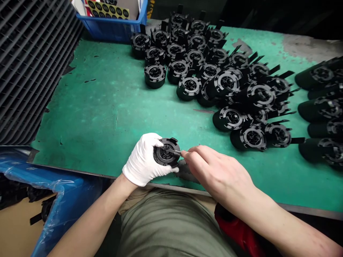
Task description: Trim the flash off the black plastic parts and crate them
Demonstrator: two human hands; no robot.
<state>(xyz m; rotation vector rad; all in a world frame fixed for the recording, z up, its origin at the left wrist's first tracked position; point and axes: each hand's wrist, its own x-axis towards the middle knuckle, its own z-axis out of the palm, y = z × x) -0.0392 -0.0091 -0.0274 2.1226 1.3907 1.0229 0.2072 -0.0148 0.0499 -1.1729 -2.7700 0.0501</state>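
Note:
My left hand, in a white glove, grips a round black plastic housing by its side near the table's front edge. The housing's ringed end faces up, with small tabs on its rim. My right hand is bare and pinches a thin metal blade-like tool. Its tip lies over the middle of the housing; whether it touches the plastic I cannot tell. Most of the tool's handle is hidden by my fingers.
Many similar black housings stand grouped on the green tabletop, and more lie at the right. A blue bin with sticker sheets sits at the back. Black grids rise at left, above a plastic-lined blue crate.

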